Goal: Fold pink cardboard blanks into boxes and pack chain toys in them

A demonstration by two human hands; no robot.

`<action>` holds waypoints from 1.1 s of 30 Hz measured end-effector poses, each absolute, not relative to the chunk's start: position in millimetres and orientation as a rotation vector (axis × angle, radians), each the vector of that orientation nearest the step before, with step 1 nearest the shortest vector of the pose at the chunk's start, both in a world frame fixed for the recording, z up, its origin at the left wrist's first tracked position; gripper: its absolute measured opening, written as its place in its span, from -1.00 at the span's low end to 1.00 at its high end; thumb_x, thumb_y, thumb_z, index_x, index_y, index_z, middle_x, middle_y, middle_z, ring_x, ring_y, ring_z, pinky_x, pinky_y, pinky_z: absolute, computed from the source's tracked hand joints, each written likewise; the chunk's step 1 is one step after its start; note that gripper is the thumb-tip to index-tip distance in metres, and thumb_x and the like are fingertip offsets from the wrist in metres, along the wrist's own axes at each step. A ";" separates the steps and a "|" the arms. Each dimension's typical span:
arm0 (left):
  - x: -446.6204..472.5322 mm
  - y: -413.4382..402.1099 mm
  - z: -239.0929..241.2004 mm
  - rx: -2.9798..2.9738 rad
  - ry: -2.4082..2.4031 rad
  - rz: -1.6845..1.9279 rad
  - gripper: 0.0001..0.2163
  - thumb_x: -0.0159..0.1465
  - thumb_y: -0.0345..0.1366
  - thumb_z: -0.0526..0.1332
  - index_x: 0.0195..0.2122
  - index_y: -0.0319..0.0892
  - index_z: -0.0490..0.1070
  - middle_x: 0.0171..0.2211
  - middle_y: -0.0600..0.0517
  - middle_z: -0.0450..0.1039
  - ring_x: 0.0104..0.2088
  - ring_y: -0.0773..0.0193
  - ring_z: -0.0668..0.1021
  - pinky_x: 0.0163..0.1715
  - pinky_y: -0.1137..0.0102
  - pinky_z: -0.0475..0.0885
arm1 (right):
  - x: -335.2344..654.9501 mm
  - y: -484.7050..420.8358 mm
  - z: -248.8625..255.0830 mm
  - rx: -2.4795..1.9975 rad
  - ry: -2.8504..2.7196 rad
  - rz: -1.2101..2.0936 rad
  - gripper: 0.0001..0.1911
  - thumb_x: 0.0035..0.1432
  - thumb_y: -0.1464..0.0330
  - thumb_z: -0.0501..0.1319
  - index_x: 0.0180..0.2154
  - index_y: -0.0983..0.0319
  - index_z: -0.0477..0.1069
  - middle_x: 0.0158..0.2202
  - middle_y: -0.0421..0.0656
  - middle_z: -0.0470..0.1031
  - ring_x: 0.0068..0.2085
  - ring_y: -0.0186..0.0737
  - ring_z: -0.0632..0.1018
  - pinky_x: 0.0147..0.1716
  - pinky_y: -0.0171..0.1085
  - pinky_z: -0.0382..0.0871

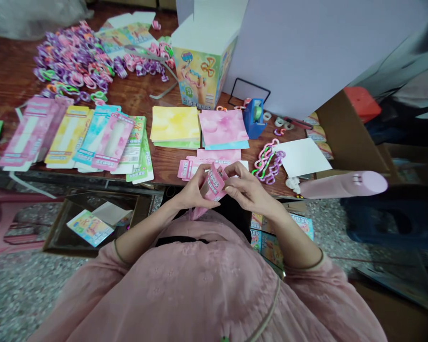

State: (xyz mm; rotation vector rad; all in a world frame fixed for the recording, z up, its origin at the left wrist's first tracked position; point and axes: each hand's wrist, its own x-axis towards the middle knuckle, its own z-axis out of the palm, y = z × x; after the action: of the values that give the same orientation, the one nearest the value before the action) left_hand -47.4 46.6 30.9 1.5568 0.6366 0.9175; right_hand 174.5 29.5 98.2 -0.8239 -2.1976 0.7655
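Observation:
Just in front of my body, at the table's front edge, I hold a small pink printed carton (213, 184) up in both hands. My left hand (193, 189) is wrapped round its left side, thumb beneath. The fingers of my right hand (245, 186) pinch the carton's right end, near its flap; what lies inside is hidden. Behind it on the table lie another pink carton (185, 168) and a pink card (219, 154). A stack of yellow cards (175, 122) and a stack of pink cards (224, 127) lie farther back.
Flattened cartons in pink (32, 128), yellow (66, 135) and blue (96, 133) lie at left, below a heap of coiled bands (73, 59). A display box (199, 71), blue tape dispenser (255, 118), loose bands (270, 161), white sheet (305, 156) and pink bottle (342, 184) occupy the right.

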 end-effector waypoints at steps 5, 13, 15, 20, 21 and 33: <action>-45.4 43.4 28.8 1.597 0.700 1.025 -0.16 -0.01 -0.17 0.56 0.20 -0.03 0.09 0.12 -0.10 0.41 0.16 -0.03 0.53 0.19 0.07 0.44 | 169.1 28.9 86.6 -0.819 -2.121 0.578 -0.66 0.49 0.18 0.07 -0.25 0.20 0.50 -0.07 -0.03 0.37 -0.02 -0.11 0.46 -0.06 -0.07 0.44; -44.3 38.2 34.2 1.635 0.910 1.129 -0.16 -0.05 -0.20 0.56 0.19 -0.05 0.13 0.12 -0.08 0.34 0.14 0.00 0.50 0.20 0.07 0.43 | 158.9 21.8 57.7 -0.852 -1.877 0.007 -0.77 0.33 0.42 0.28 -0.02 0.04 0.53 -0.08 -0.07 0.54 -0.17 -0.17 0.58 -0.27 -0.19 0.55; -43.2 37.7 35.0 1.572 0.904 1.136 -0.15 -0.05 -0.20 0.56 0.19 -0.05 0.11 0.10 -0.07 0.35 0.11 0.02 0.52 0.16 0.10 0.46 | 155.5 19.4 52.0 -0.838 -1.898 -0.134 -0.68 0.31 0.49 0.28 0.02 0.03 0.52 -0.07 -0.07 0.57 -0.17 -0.19 0.59 -0.30 -0.24 0.55; -39.3 36.8 40.2 1.542 0.883 1.175 -0.18 -0.02 -0.23 0.54 0.20 -0.05 0.11 0.12 -0.10 0.36 0.12 0.02 0.53 0.15 0.12 0.47 | 150.7 17.1 50.5 -0.868 -1.976 -0.042 -0.77 0.37 0.38 0.24 0.03 0.09 0.50 0.08 0.04 0.51 0.01 -0.09 0.58 -0.15 -0.13 0.61; -38.4 36.7 41.9 1.571 0.884 1.190 -0.19 -0.02 -0.24 0.53 0.19 -0.05 0.12 0.12 -0.10 0.36 0.13 0.02 0.52 0.15 0.12 0.46 | 150.8 17.3 52.6 -0.857 -1.978 0.022 -0.78 0.38 0.37 0.22 0.03 0.09 0.50 0.10 0.04 0.49 0.04 -0.07 0.57 -0.13 -0.11 0.61; -27.3 17.9 48.1 1.888 1.449 1.221 -0.29 -0.07 -0.22 0.54 0.04 -0.03 0.19 -0.14 0.05 0.47 -0.17 0.08 0.63 -0.16 0.21 0.53 | 147.3 -0.8 83.5 -1.032 -1.835 -0.147 -0.59 0.31 0.40 0.29 0.15 -0.05 0.49 -0.12 -0.05 0.58 -0.15 -0.05 0.60 -0.19 -0.06 0.56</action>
State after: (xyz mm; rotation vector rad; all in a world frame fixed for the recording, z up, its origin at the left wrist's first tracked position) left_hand -27.3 17.9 48.1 1.8876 1.4493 1.2208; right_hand 147.3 -0.8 83.5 -1.0322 -1.8350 -0.1471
